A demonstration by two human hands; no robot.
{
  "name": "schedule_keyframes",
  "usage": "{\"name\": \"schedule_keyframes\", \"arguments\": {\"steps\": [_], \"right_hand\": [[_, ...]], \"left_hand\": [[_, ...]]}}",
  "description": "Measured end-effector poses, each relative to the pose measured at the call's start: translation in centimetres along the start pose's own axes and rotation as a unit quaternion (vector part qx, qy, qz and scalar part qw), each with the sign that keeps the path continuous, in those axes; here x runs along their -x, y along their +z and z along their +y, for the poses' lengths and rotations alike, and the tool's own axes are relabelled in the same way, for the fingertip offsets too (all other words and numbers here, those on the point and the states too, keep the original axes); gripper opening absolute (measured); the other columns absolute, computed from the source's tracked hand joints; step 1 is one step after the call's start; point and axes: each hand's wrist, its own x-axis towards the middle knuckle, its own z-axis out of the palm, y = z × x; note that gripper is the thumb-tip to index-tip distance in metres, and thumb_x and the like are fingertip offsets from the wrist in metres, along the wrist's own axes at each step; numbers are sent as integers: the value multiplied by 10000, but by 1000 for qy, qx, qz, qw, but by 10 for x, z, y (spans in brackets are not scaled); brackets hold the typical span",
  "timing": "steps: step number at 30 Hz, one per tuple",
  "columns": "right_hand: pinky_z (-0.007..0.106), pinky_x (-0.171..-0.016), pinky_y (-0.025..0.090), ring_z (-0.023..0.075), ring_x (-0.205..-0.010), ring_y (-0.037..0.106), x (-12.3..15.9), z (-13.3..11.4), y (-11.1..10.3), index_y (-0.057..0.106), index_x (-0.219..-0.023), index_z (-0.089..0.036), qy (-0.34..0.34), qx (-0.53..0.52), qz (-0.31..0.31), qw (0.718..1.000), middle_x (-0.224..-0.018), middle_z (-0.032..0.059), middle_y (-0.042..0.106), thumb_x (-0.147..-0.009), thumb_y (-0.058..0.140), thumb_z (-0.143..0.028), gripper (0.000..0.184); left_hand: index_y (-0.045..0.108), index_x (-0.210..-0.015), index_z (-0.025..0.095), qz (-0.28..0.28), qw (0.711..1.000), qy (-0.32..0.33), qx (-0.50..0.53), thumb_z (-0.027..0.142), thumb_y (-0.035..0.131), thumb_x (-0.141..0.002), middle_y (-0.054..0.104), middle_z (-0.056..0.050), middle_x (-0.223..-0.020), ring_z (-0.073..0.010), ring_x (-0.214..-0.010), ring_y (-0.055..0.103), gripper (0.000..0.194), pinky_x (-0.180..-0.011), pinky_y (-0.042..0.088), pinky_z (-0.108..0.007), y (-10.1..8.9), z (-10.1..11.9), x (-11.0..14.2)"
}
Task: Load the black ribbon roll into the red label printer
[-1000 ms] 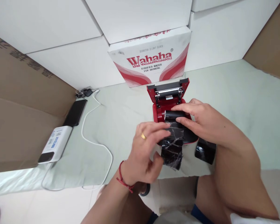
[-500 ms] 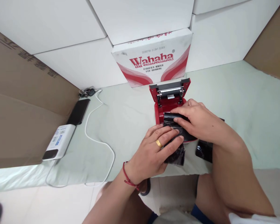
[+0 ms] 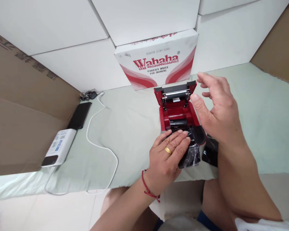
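A small red machine (image 3: pixel 162 117), built like a label printer, stands with its lid (image 3: pixel 175 91) tipped back, showing a roller under it. Down in its red well lies a black roll (image 3: pixel 178 124). Glossy black film (image 3: pixel 191 157) comes over the front edge and hangs down. My left hand (image 3: pixel 166 154), with a gold ring, lies flat over the front of the machine and the film; its thumb is hidden. Beside the lid, on the right, my right hand (image 3: pixel 215 106) is raised with fingers apart and nothing in it.
A white Wahaha carton (image 3: pixel 156 61) stands behind the machine. A dark glossy object (image 3: pixel 210 150) lies partly under my right forearm. Along the left are a black phone (image 3: pixel 80 115), a white power bank (image 3: pixel 60 146), a white cable (image 3: pixel 102 147) and keys (image 3: pixel 88 95).
My right hand has left the black roll and risen to the right of the lid, uncovering the red well. My left hand and the hanging film have shifted slightly right.
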Motion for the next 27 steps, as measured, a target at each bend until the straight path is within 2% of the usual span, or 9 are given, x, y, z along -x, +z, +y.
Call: {"name": "schedule_keyframes", "arguments": {"steps": [3, 5, 13, 17, 22, 24, 27], "right_hand": [[601, -1251, 438, 342, -1522, 518, -1, 9, 4, 499, -1595, -234, -65, 36, -56, 996, -1612, 152, 587, -1088, 537, -427, 544], [600, -1287, 390, 347, -1547, 491, -1, 14, 6, 506, -1589, -183, -94, 48, -72, 992, -1610, 175, 590, -1092, 530, -428, 555], [656, -1239, 411, 386, -1522, 474, -1, 16, 1, 444, -1651, -215, -101, 100, -101, 985, -1666, 143, 539, -1074, 542, -372, 606], [634, -1209, 434, 391, -1429, 548, -1, 8, -3, 580, -1552, -208, -78, 114, -80, 987, -1560, 146, 634, -1077, 543, -367, 503], [496, -1042, 570, 310, -1195, 700, -2, -5, -14, 759, -1292, -217, -73, 59, -92, 991, -1337, 137, 739, -1085, 491, -278, 344], [464, -1021, 583, 291, -1181, 719, -1, -9, -20, 771, -1252, -223, -65, 55, -105, 991, -1327, 122, 753, -1094, 469, -259, 344], [481, -1059, 574, 300, -1234, 715, 5, -13, -27, 752, -1274, -217, -76, 64, -137, 986, -1321, 109, 784, -1097, 470, -249, 335]], "left_hand": [[639, -1363, 107, 19, 1000, -13, 9, -8, 491, -849, 783, -184, -1345, -224, -1338, 721, 547, -1207, 537, -399, 3, 3, -2], [642, -1358, 86, 23, 999, -21, 9, -23, 489, -848, 773, -202, -1357, -217, -1335, 722, 544, -1204, 543, -376, 4, 5, -4], [633, -1377, 112, 21, 1000, -12, 11, -19, 471, -875, 768, -188, -1373, -216, -1311, 735, 544, -1163, 585, -383, 8, 8, -8], [638, -1381, 156, 44, 999, -31, 12, 31, 523, -903, 765, -171, -1376, -275, -1337, 699, 508, -1130, 600, -462, 8, 5, -8], [688, -1290, 167, 64, 996, -40, -52, 28, 595, -899, 804, -122, -1163, -265, -1110, 662, 425, -1019, 596, -442, 4, 7, -8], [699, -1268, 163, 69, 995, -43, -61, 38, 601, -898, 791, -119, -1093, -263, -1044, 640, 402, -980, 577, -440, 5, 9, -8], [698, -1279, 195, 74, 995, -43, -51, 70, 601, -911, 783, -99, -1043, -264, -1006, 646, 401, -927, 544, -445, 8, 11, -9]]}}
